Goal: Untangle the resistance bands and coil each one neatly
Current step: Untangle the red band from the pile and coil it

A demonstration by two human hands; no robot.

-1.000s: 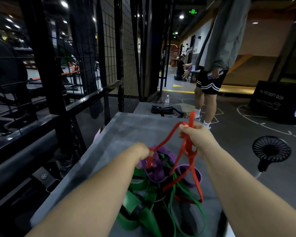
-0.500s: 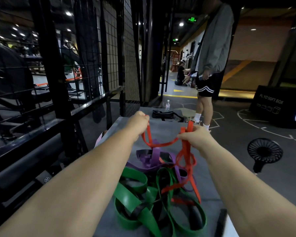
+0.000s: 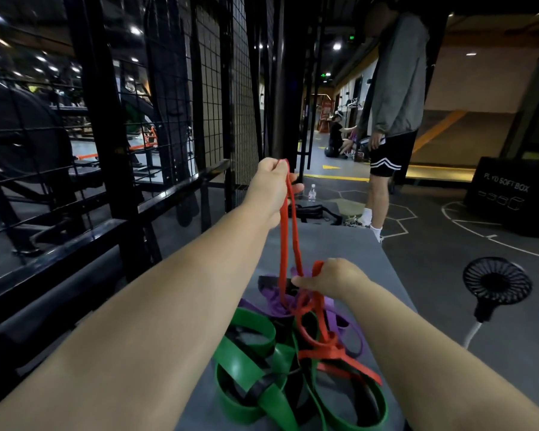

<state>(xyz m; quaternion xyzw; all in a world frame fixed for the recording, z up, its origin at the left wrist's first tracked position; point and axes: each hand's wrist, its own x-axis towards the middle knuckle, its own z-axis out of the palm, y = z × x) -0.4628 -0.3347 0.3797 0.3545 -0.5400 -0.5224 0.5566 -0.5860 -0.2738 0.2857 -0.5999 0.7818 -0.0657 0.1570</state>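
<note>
Three colours of band lie in one heap on the near part of the grey tabletop [image 3: 339, 244]: a red band [image 3: 285, 244], a purple band [image 3: 274, 301] beneath it, and a wide green band [image 3: 246, 362] looped nearest the camera, with black strips threaded among them. The left hand [image 3: 273, 188] is raised above the far end of the tabletop, its fingers curled round the top of a red loop whose two strands hang down into the heap. The right hand [image 3: 333, 278] sits low over the purple band and pinches the red band just above the tangle. The heap's red tail reaches close to the tabletop's right edge; beyond the heap the grey surface runs on to its far edge. A black mesh fence [image 3: 212, 88] stands along the left side. To the right, on the dark floor, stands a small black fan [image 3: 497, 284], well apart from a black soft box [image 3: 507, 197]. A person in black shorts [image 3: 392, 104] stands past the far edge.
</note>
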